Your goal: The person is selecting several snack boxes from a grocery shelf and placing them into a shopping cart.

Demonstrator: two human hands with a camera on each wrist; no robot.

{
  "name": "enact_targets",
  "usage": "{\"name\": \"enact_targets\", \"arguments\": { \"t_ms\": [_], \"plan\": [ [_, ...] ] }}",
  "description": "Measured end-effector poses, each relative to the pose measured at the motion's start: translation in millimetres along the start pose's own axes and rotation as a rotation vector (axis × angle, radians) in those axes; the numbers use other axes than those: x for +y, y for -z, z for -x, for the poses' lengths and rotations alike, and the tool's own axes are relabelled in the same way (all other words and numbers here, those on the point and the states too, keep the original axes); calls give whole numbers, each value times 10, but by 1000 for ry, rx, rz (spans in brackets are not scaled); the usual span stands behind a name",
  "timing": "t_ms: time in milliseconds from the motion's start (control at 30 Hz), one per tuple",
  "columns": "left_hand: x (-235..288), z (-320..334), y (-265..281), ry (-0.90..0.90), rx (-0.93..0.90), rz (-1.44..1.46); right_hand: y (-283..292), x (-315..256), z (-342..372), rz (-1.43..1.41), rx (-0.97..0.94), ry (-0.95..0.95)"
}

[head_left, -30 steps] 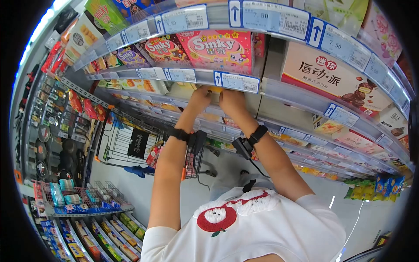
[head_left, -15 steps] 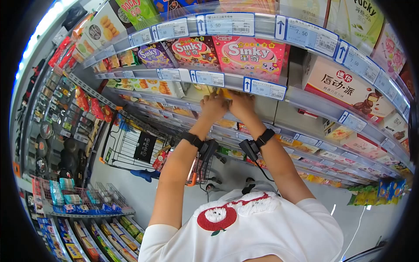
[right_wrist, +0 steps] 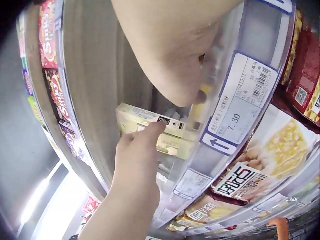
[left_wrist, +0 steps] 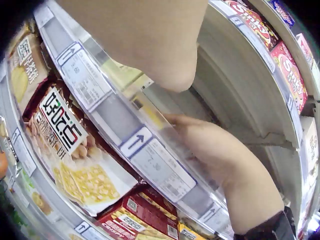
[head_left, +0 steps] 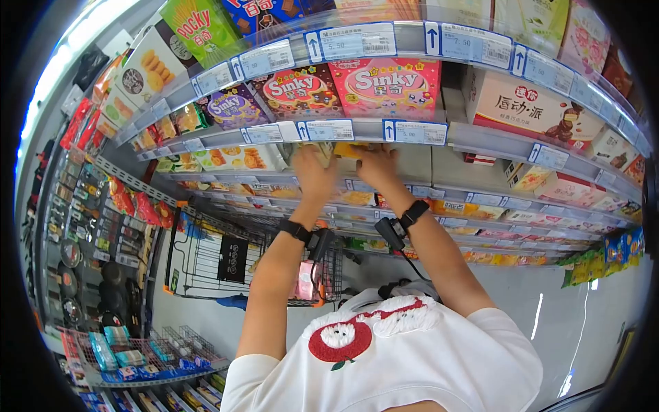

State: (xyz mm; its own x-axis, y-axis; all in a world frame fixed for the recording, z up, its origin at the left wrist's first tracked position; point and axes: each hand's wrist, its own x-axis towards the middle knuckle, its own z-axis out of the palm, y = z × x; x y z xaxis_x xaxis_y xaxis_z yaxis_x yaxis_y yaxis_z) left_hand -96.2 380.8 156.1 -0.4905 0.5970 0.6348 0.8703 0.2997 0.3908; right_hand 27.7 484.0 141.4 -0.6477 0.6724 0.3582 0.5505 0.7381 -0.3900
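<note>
On a shelf just under the Sinky boxes, my left hand is at a pale green box. In the right wrist view the left thumb lies across its printed side, the hand bent round it. My right hand is at the right end of a small yellow box, beside the pale one. Its thumb reaches the yellow box in the left wrist view; the other fingers are hidden, so I cannot tell whether they grip it. The clear price strip runs in front of both boxes.
Pink Sinky boxes and a large white snack carton stand above and to the right. Bagged biscuits fill the shelf below. A wire shopping cart stands at the left, near hanging pans.
My hands were together at the yellow box half a second ago. The left has since moved left to the pale box, leaving the right at the yellow one.
</note>
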Motion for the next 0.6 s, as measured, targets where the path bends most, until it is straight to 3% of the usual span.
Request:
{"name": "enact_targets", "arguments": {
  "t_ms": [33, 133, 233, 433, 600],
  "plan": [
    [-41, -15, 21, -15, 126, 16, 11, 1, 11, -18, -37, -16],
    [-179, -139, -6, 64, 233, -31, 62, -18, 3, -44, -112, -42],
    [-288, -228, -74, 19, 204, -127, 80, -19, 13, -27, -115, -42],
    [-391, -354, -128, 169, 2, 115, 69, -25, 15, -60, -119, -26],
    [-356, -316, -176, 252, 111, 130, 51, -26, 20, -66, -116, -2]
  ]
}}
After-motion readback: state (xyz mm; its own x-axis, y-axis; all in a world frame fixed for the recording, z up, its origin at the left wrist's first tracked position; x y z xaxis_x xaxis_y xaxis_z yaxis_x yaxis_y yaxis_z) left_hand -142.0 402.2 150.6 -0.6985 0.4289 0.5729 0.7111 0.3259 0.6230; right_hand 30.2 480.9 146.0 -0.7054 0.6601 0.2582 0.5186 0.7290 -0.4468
